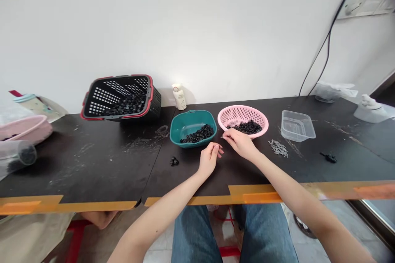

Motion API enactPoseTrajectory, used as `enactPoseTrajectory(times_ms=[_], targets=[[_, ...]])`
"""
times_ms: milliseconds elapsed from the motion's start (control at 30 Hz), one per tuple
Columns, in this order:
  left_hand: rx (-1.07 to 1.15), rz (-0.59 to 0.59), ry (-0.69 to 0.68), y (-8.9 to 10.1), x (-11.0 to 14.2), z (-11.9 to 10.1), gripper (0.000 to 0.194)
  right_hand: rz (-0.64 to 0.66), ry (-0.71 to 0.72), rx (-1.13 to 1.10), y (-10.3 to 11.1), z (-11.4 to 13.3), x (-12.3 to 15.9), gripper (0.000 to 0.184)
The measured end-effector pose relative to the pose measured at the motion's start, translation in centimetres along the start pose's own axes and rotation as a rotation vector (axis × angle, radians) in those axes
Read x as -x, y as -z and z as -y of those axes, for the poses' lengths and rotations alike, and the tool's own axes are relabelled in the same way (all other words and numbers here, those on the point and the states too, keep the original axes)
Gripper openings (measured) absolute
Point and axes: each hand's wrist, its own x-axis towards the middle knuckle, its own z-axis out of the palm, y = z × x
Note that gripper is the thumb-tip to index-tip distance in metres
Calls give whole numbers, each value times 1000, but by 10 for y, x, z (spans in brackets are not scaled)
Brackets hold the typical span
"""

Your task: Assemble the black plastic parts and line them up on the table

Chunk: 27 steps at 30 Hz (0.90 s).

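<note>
My left hand (pixel 209 158) is just in front of the teal basin (pixel 187 120), its fingers curled and pressed together. Whatever it may hold is hidden. My right hand (pixel 238 141) pinches at the front rim of the pink colander (pixel 241 111). Something tiny shows at its fingertips, too small to name. Small round black parts (pixel 199 133) fill the right side of the basin. Similar black pieces (pixel 249 127) lie in the colander. A few loose round black parts (pixel 174 161) sit on the table to the left of my left hand.
Thin grey metal pins (pixel 278 148) lie in a pile beside a clear plastic tub (pixel 297 126). A black basket (pixel 124 98) with red trim holds more black parts. A white bottle (pixel 179 97) stands at the wall. Orange tape (pixel 197 200) runs along the table edge.
</note>
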Motion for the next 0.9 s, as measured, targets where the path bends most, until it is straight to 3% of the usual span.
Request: enactPoseTrajectory(times_ms=[100,400,800,900], targets=[[1,-35,5,-1,-1,3,41,3,77,-10,-5,-5,7,15],[9,0,89,-7,-2,9,44,148,104,82,0,3,16,18],[-187,64,67,-4,-2,6,44,202,116,213,4,12,17,16],[-152,80,79,-5,-2,5,38,179,93,194,3,11,18,17]])
